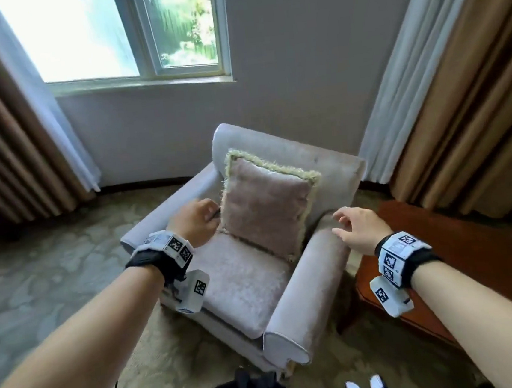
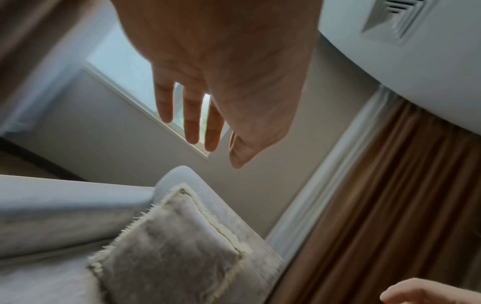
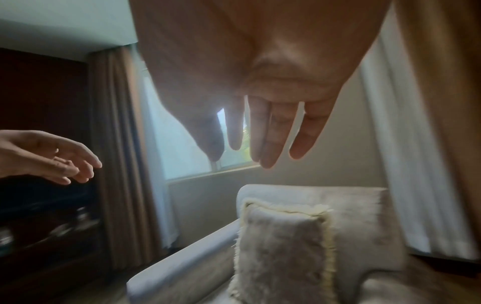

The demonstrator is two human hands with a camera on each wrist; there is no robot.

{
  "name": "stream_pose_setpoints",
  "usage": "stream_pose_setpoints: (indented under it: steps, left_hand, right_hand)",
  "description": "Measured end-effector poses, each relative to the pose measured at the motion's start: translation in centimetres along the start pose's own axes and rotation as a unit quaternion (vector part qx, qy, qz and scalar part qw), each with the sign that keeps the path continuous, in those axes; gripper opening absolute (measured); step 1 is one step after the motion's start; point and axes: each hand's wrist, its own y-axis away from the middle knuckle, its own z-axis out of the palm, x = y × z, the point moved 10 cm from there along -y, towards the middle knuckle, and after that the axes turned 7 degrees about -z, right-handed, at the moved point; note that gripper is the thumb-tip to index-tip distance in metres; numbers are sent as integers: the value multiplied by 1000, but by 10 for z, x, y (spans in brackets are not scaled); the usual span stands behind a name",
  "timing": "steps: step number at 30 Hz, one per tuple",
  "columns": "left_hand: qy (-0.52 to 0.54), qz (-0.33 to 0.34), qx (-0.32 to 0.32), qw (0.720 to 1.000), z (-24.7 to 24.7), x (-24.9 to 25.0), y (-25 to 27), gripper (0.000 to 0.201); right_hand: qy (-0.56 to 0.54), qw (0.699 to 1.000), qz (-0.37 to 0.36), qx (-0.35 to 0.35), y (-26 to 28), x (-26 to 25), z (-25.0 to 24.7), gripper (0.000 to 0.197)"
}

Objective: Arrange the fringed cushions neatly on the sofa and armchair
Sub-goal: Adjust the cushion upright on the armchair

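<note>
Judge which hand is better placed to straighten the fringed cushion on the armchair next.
Left, probably. The left hand hovers open beside the fringed cushion, close to its lower left edge. The right hand is open too, but over the armchair arm, apart from the cushion.

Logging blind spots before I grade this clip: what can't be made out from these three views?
- Sofa: in no view, so its cushions can't be checked.
- Fringed cushion: whether the left hand touches its edge is unclear in the head view; the hand covers that spot.
- Armchair: front base cut off by dark clothing at the head view's bottom edge.
- Dark furniture: motion-blurred in the right wrist view.
- Right hand: open, holding nothing.
</note>
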Motion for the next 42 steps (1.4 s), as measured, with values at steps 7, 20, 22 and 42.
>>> stream_pose_setpoints:
  steps: [7, 20, 22, 42]
  left_hand:
    - [26, -129, 26, 991, -19, -127, -23, 26]
    - [4, -82, -4, 997, -43, -229, -190, 26]
    - [13, -68, -18, 997, -32, -230, -220, 25]
    - [-5, 55, -199, 978, 211, -190, -509, 37]
  right_hand:
    - [-4, 993, -95, -69, -113, -81, 58, 17]
    - [-21, 998, -48, -36, -270, -161, 104, 14]
    - [-17, 999, -33, -39, -284, -157, 110, 15]
    - [13, 972, 197, -124, -448, 85, 187, 45]
